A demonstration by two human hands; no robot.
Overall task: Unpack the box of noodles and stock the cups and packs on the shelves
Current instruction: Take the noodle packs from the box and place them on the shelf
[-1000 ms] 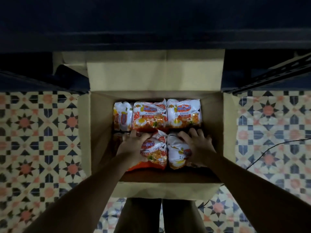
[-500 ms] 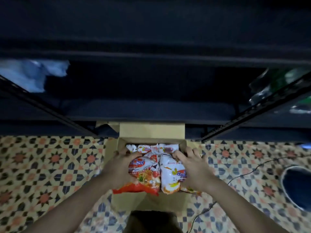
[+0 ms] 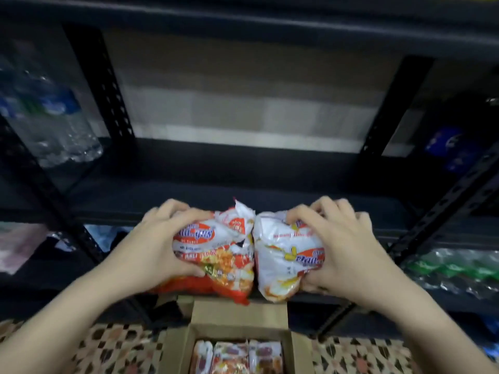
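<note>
My left hand [image 3: 159, 238] grips a bundle of red-and-white noodle packs [image 3: 221, 255], and my right hand [image 3: 343, 244] grips a bundle of white-and-orange noodle packs [image 3: 283, 255]. Both bundles are held side by side, touching, in front of the dark metal shelf [image 3: 243, 182], at the level of its front edge. Below them the open cardboard box [image 3: 294, 349] stands on the floor, with three more noodle packs [image 3: 237, 357] showing inside.
The shelf bay ahead has a dark board with a pale wall behind. Water bottles [image 3: 51, 122] fill the left bay, blue packs [image 3: 448, 147] and green-labelled bottles [image 3: 453, 268] the right. Perforated black uprights [image 3: 108, 85] frame the bay. Patterned tiles [image 3: 108, 352] cover the floor.
Both hands have lifted the two bundles of packs out of the box and up to the shelf's height. The view has tilted up from the box to the shelves.
</note>
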